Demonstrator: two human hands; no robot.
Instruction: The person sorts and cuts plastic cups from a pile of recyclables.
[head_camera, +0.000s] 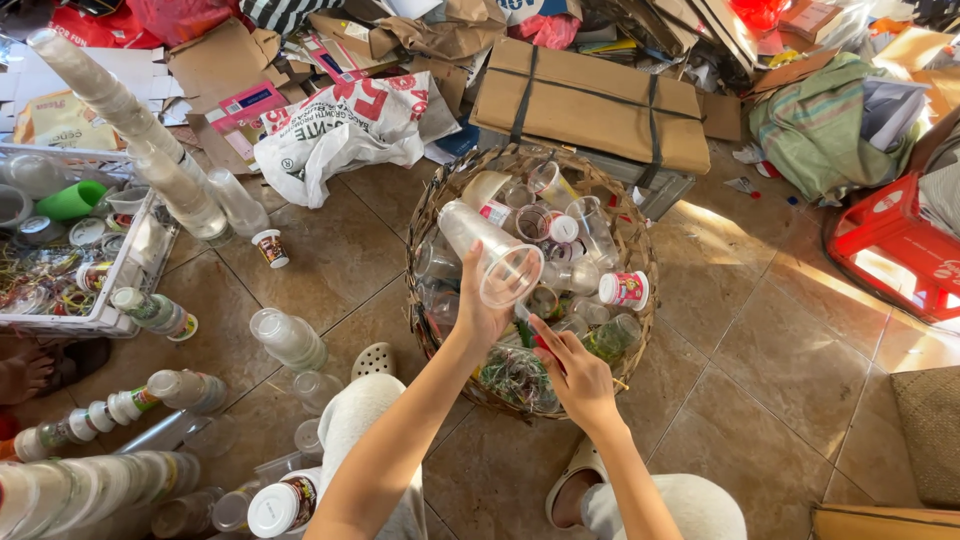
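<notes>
While the long leaning tower of stacked cups (130, 130) stands propped well left of the woven basket (432, 205), a knock from an elbow could probably topple it across the floor. Over the basket's middle, the left hand (478, 315) has its fingers wrapped round a stack of clear plastic cups (488, 250), tilted, so the outer cup might slip off. Just right of it, the right hand (575, 375) reaches into the basket, fingers half curled, grip unclear; loose cups could spill.
</notes>
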